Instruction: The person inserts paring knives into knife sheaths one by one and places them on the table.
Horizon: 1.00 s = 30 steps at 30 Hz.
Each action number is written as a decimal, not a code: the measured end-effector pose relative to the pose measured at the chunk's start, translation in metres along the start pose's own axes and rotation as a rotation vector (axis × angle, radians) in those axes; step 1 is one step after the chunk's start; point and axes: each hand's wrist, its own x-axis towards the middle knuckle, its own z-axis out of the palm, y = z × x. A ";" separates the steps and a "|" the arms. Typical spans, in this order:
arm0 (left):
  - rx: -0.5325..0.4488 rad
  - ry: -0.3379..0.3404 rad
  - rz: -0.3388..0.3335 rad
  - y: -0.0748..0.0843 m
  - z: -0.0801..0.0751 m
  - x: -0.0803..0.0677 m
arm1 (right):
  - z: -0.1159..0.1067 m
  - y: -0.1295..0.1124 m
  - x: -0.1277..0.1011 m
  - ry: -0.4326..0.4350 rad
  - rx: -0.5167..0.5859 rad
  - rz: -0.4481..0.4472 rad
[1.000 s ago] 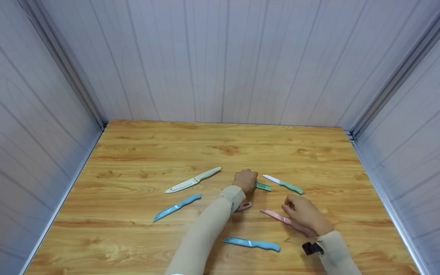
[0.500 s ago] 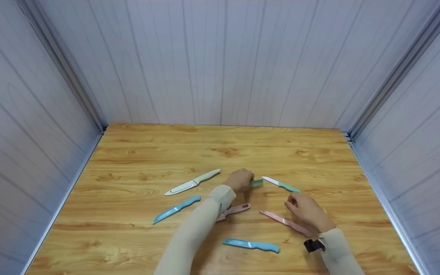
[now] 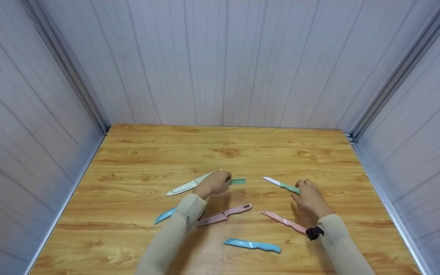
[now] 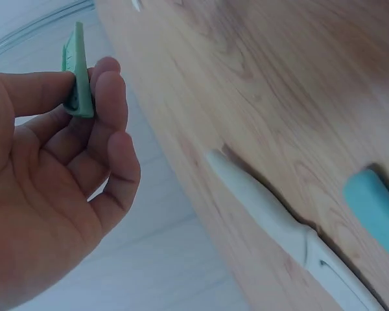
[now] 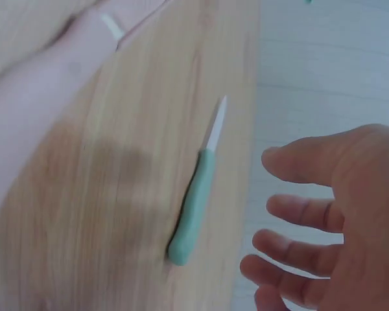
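Observation:
My left hand (image 3: 215, 183) pinches a green knife sheath (image 4: 82, 71) between thumb and fingers, raised above the table. Its narrow edge faces the left wrist camera. Over at the right, my right hand (image 3: 311, 196) hovers by the handle of a green paring knife (image 3: 290, 188) with a bare white blade. In the right wrist view the thumb and fingers (image 5: 298, 210) are spread and loosely bent, apart from the knife, which lies flat on the wood.
Around the hands lie a white sheathed knife (image 3: 183, 188), a blue one (image 3: 165, 215) partly behind the left sleeve, another blue one (image 3: 252, 244) at the front, a mauve knife (image 3: 237, 209) and a pink one (image 3: 285, 220). Panelled walls (image 3: 224, 65) enclose the table.
My left hand has carried the green sheath leftwards, uncovering the mauve knife. The right hand has shifted slightly right over the green knife's handle, its fingers spreading.

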 end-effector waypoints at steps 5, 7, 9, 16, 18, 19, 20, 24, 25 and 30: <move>-0.140 0.042 0.040 -0.010 0.003 -0.028 | 0.006 0.008 0.015 -0.062 -0.032 0.051; -0.194 0.049 0.025 -0.014 0.005 -0.040 | 0.010 0.010 0.021 -0.095 -0.021 0.063; -0.231 0.060 0.015 -0.016 0.007 -0.049 | 0.013 0.012 0.025 -0.115 -0.011 0.061; -0.281 0.084 0.017 -0.020 0.015 -0.066 | 0.023 0.020 0.033 -0.076 -0.033 0.052; -0.283 0.085 0.004 -0.020 0.015 -0.068 | 0.026 0.021 0.034 -0.062 -0.040 0.047; -0.282 0.088 0.002 -0.020 0.015 -0.069 | 0.028 0.022 0.035 -0.059 -0.040 0.045; -0.281 0.091 0.002 -0.020 0.015 -0.069 | 0.029 0.022 0.035 -0.055 -0.044 0.044; -0.283 0.096 0.011 -0.021 0.018 -0.071 | 0.033 0.024 0.036 -0.055 -0.050 0.048; -0.288 0.093 0.009 -0.021 0.019 -0.071 | 0.033 0.024 0.036 -0.061 -0.051 0.051; -0.313 0.077 -0.023 -0.021 0.020 -0.070 | 0.029 0.027 0.035 -0.097 -0.036 0.059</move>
